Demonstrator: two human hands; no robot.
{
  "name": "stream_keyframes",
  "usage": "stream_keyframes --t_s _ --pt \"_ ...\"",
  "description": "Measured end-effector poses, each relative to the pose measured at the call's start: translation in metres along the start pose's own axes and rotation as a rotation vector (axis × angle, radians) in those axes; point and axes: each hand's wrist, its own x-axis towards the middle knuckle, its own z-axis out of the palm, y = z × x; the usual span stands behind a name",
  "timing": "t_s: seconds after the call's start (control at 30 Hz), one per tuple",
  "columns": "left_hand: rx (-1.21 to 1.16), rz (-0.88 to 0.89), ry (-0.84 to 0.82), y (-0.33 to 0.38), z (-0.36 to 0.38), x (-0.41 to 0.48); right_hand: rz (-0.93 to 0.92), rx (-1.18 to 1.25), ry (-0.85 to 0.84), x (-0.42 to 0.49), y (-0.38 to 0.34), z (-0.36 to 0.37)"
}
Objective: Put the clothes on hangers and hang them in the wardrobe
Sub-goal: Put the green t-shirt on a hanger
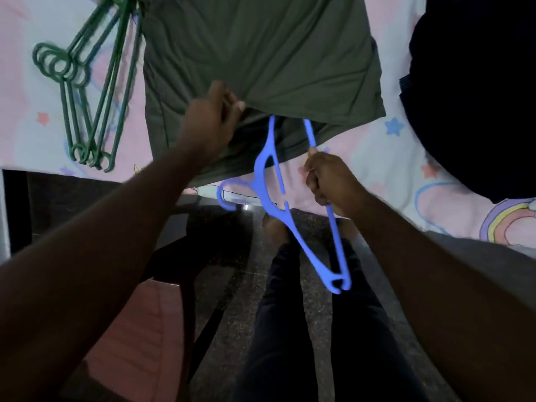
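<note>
Left hand (213,117) pinching soft green shirt (261,59) hem, right hand (327,181) gripping blue plastic hanger (278,195) bar, one end under the shirt

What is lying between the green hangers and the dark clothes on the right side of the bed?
In the head view, the olive shirt lies between the green hangers and the dark clothes.

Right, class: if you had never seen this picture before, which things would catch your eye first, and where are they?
The bright blue hanger stands out at centre, gripped by the right hand, its upper end slipped under the hem of the olive green shirt. The left hand pinches that hem up. A bunch of green hangers lies at upper left on the pastel star-print bedsheet.
</note>
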Motion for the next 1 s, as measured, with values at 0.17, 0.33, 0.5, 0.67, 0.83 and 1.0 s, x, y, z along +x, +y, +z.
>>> stream_keyframes --t_s 0.17,0.33,0.5,0.67,0.83,1.0 --pt "0.535 -0.248 -0.167 -0.022 -0.028 -0.004 -0.095 0.419 0.371 0.021 -0.014 0.011" --pt "0.087 -0.476 0.129 -0.057 -0.044 -0.020 -0.132 0.720 0.504 0.039 -0.035 0.044" --pt "-0.353 -0.492 0.342 -0.053 -0.051 -0.026 -0.056 0.347 0.488 0.053 -0.046 0.071" --pt "-0.114 -0.371 0.260 -0.063 -0.056 -0.019 -0.090 0.565 0.230 0.046 -0.053 0.067" --pt "0.011 -0.418 0.159 -0.078 -0.049 -0.019 -0.489 -0.320 0.587 0.046 -0.039 0.037" --pt "0.240 -0.473 -0.024 -0.090 -0.044 -0.031 -0.622 -0.804 0.604 0.063 -0.055 -0.005"
